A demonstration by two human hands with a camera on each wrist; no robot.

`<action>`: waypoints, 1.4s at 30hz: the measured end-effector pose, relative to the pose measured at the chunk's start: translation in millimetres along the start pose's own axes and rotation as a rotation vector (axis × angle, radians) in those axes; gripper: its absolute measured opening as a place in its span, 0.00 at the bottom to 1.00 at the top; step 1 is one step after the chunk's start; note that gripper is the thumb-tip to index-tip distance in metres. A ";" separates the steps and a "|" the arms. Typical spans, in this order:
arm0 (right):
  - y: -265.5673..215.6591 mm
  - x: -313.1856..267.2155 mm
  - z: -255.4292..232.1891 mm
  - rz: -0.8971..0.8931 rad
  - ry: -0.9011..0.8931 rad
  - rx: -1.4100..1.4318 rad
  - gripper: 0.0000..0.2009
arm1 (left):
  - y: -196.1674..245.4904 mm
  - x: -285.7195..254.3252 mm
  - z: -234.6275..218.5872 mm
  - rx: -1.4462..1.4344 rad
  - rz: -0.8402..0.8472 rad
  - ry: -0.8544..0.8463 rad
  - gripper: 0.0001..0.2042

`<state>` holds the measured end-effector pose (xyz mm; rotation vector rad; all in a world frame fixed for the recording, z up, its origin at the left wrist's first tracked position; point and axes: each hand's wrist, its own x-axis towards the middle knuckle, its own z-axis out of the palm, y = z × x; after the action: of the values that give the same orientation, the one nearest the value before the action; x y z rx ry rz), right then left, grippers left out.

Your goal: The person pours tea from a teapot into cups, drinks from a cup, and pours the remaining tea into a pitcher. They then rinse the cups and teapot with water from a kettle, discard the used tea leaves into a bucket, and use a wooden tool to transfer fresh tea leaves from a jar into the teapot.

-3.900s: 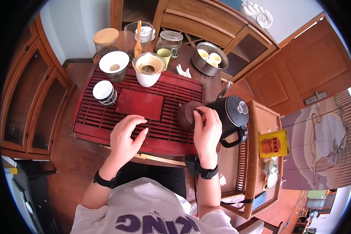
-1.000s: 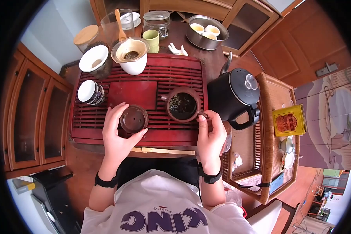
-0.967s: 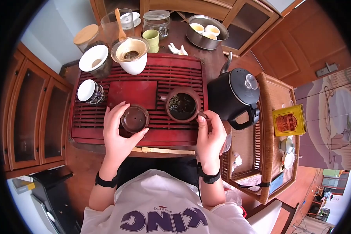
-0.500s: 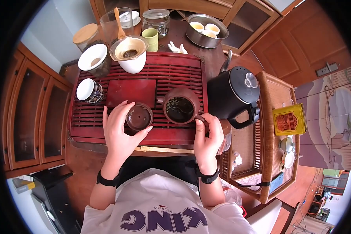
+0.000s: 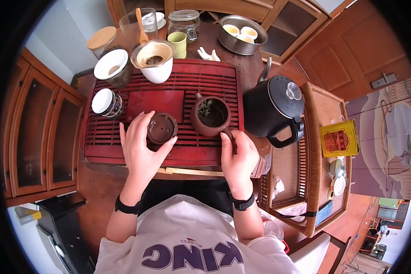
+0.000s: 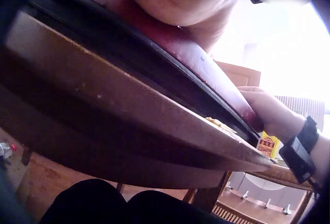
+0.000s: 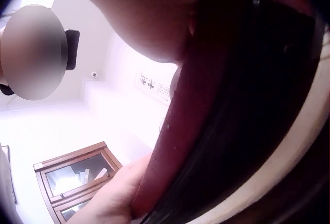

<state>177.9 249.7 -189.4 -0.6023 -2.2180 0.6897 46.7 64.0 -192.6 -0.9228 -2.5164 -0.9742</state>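
Note:
In the head view my left hand (image 5: 139,144) holds a brown clay teapot lid (image 5: 162,129) between thumb and fingers, its underside with a small hole facing up. A few dark leaf bits cling to its rim. To its right, my right hand (image 5: 241,156) grips the handle of the uncovered brown clay teapot (image 5: 205,129). Wet tea leaves and dark liquid show inside the pot, and its spout points to the far side. Both are over the red slatted tea tray (image 5: 155,106). The wrist views show mostly palms and the tray's edge; lid and pot are hidden there.
A black electric kettle (image 5: 274,107) stands right of the tray. On the tray sit stacked cups (image 5: 104,102), a white pitcher with strainer (image 5: 156,71) and a glass vessel with white funnel (image 5: 118,75). Behind are jars and a metal bowl (image 5: 243,43) of cups.
Earlier the lid was on the pot under my right hand; now my left hand holds it. In the last second the pot has turned, its spout swinging from left to far side.

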 end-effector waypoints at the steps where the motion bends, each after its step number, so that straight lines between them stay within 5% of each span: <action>1: 0.2 0.0 0.7 -0.050 0.017 -0.020 0.08 | 0.1 -0.2 0.3 -0.004 -0.009 0.000 0.36; 13: -6.1 0.0 -18.0 -0.084 -0.175 0.002 0.11 | -1.7 -0.6 1.0 0.002 -0.017 -0.043 0.35; 22: 3.9 -36.7 -50.0 -0.145 -0.025 0.162 0.07 | 0.2 -1.1 -0.3 0.051 0.042 -0.039 0.39; 26: 8.3 -66.9 -47.5 -0.304 -0.394 0.258 0.06 | -2.0 -1.7 2.6 0.018 0.064 -0.006 0.40; 28: 10.9 -87.0 -33.5 -0.333 -0.433 0.220 0.07 | -2.3 -1.0 2.1 0.020 0.073 -0.006 0.40; 37: -3.2 -91.2 -17.1 -0.345 -0.301 0.176 0.11 | -9.2 -8.3 3.5 -0.489 -0.040 0.148 0.22; 42: -6.4 -80.2 -15.5 -0.194 -0.371 -0.007 0.14 | -12.0 -13.7 4.5 -0.568 -0.033 0.243 0.18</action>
<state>238.5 201.5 -216.3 -0.2699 -2.5789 0.7380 49.0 54.0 -208.3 -0.8375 -2.0872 -1.7456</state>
